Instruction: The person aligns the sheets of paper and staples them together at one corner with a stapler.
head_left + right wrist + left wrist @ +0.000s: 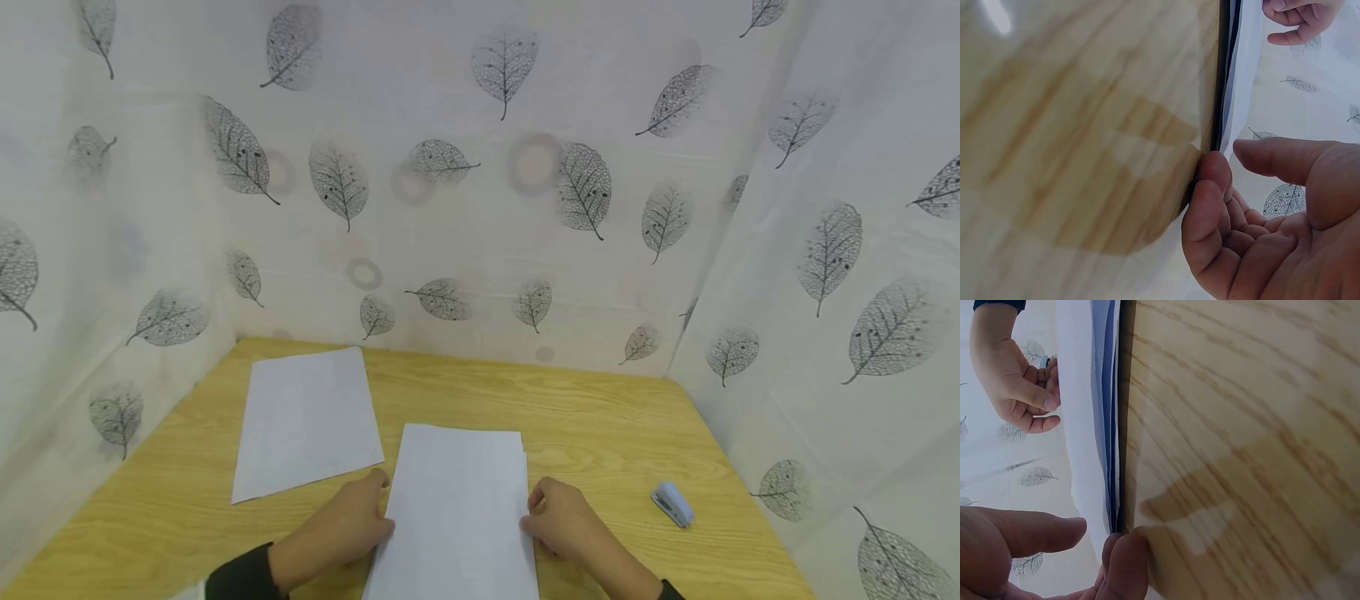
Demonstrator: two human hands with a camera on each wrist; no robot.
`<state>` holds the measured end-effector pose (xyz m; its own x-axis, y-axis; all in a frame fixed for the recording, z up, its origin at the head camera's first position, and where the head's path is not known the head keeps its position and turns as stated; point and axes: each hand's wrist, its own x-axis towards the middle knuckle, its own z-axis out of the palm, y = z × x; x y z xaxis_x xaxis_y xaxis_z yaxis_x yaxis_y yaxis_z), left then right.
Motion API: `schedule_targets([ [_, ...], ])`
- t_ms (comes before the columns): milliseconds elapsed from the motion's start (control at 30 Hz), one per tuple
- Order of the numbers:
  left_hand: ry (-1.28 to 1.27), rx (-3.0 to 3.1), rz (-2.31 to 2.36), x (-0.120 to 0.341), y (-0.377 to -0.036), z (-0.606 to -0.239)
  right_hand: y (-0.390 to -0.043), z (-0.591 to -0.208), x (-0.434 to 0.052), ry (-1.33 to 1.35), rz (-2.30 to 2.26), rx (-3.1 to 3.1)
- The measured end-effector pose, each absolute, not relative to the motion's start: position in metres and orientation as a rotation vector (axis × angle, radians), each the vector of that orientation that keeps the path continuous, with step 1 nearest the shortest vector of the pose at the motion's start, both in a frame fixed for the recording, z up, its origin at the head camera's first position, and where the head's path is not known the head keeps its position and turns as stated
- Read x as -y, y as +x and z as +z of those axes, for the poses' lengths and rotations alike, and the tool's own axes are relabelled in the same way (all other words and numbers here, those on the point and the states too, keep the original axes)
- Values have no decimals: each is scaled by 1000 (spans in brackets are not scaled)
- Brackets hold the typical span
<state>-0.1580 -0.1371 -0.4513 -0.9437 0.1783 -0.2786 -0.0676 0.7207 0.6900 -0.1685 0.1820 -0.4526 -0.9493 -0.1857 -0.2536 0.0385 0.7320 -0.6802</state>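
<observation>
Your left hand [341, 525] & right hand [564, 523] flank the paper stack [457, 508], fingers [1124, 562] curled against its side edges, thumbs up off it; the stack lies flat on the counter [600, 417] between both sets of fingers. Judging by this, edges look squared, w/ slight offset at far right corner; no fastening seen yet. Small stapler [672, 503] sits right of your right fingers, apart. Separate sheet [303, 421] lies beyond your left fingers. Nothing blocks either.
</observation>
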Motion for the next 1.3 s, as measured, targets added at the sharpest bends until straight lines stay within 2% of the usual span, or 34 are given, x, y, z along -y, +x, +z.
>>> schedule_targets([
  [467, 93, -2547, 1157, 142, -155, -452, -172, -447, -177, -147, -968, -2675],
  [733, 156, -2649, 1244, 164, -163, -447, -195, -428, -168, -138, -879, -2753],
  [1033, 33, -2804, 1065, 221, -193, -414, -245, -401, -116, -140, -1072, -2708],
  [1300, -113, -2863, 922, 280, -214, -418, -277, -399, -51, -176, -1395, -2458],
])
